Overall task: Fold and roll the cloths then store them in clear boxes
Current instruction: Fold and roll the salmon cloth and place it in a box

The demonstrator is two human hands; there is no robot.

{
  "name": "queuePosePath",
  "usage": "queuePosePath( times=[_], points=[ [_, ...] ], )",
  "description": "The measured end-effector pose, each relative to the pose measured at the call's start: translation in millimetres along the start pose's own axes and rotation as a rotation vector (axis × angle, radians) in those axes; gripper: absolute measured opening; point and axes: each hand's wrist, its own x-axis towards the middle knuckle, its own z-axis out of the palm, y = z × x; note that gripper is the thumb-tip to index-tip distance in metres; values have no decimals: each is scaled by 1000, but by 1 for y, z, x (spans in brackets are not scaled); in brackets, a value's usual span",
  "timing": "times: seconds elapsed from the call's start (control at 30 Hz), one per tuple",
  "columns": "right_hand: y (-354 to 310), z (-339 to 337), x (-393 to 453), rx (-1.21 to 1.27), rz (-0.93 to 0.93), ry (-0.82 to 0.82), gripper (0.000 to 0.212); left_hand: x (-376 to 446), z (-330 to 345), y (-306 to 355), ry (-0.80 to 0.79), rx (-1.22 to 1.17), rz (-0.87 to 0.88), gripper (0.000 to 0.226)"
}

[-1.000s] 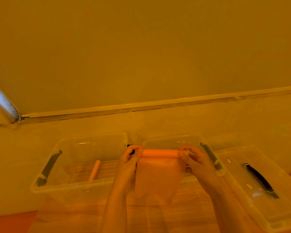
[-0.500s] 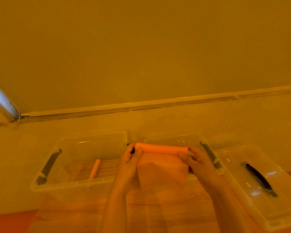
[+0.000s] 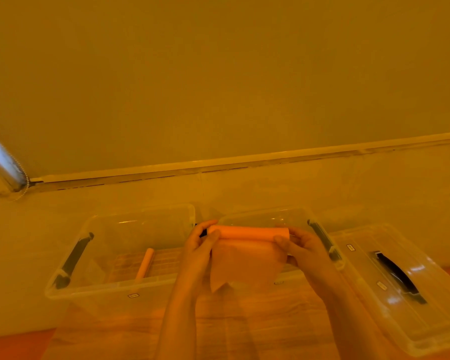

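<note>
An orange cloth is half rolled and held in the air in front of two clear boxes. Its rolled part runs across the top and a loose flap hangs below with an uneven bottom edge. My left hand pinches the left end of the roll and my right hand pinches the right end. The left clear box holds one finished orange roll lying on its floor. The middle clear box stands behind the cloth, its inside mostly hidden.
A clear lid with a black handle lies at the right, beside the middle box. The boxes stand on a wooden tabletop against a pale wall. A bright tube slants in at the far left.
The roll has grown thicker and the hanging flap has become shorter as both hands turn it. The hands stay in front of the middle box.
</note>
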Motion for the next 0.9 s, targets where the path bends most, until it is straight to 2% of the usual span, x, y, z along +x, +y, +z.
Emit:
queuePosePath(
  times=[0.33, 0.5, 0.67, 0.73, 0.83, 0.9],
  points=[
    [4, 0, -1, 65, -20, -9, 28, 7, -6, -10, -55, 33, 19, 30],
    [5, 1, 2, 120, -6, -22, 29, 9, -6, -9, -38, -1, -23, 9],
    [8, 4, 6, 40, -13, -4, 18, 9, -6, -13, -4, 119, 16, 13],
    [9, 4, 8, 50, -9, 9, 22, 10, -8, -14, -15, 123, 22, 14],
    [11, 3, 9, 124, 17, 9, 44, 9, -8, -14, -33, 101, -2, 36],
    [10, 2, 9, 146, 38, 4, 42, 9, -7, -12, -28, 73, -19, 37]
  ],
)
